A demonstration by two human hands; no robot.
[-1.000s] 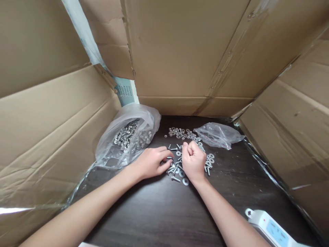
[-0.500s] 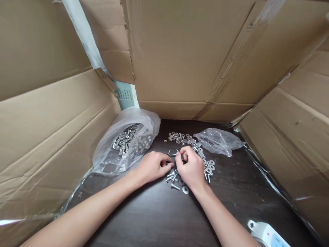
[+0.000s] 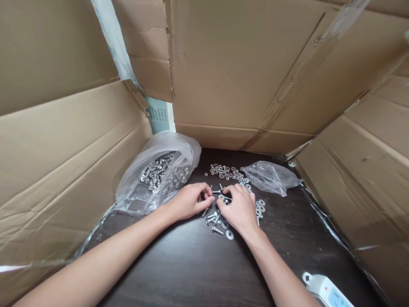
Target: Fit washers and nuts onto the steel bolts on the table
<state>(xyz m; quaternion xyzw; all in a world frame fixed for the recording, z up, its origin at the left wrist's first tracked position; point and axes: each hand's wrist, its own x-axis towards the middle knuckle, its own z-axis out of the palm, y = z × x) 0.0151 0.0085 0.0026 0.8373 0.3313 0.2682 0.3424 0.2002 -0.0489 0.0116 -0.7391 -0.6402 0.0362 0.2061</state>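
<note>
My left hand (image 3: pixel 193 201) is curled with thumb and index fingertip together; whatever lies in the pinch is too small to make out. One bolt (image 3: pixel 216 192) lies just past its fingertips, and another bolt (image 3: pixel 205 212) shows below its thumb. My right hand (image 3: pixel 239 207) reaches down over the pile, thumb and index finger apart, with a bolt (image 3: pixel 226 198) and a washer between them. Closer to me, several loose bolts (image 3: pixel 211 218) lie beside a flat washer (image 3: pixel 229 234). The right hand hides part of the pile.
An open plastic bag (image 3: pixel 128 198) full of bolts sits at the left. Nuts and washers (image 3: pixel 223 171) are scattered behind the hands. A crumpled plastic bag (image 3: pixel 271 177) lies back right, a white power strip (image 3: pixel 326 290) front right. Cardboard walls (image 3: pixel 230 85) enclose the dark table (image 3: pixel 166 264).
My right hand's thumb and index finger have parted and its fingers have lowered onto the pile. My left hand has drawn back slightly to the left. The view has shifted a little.
</note>
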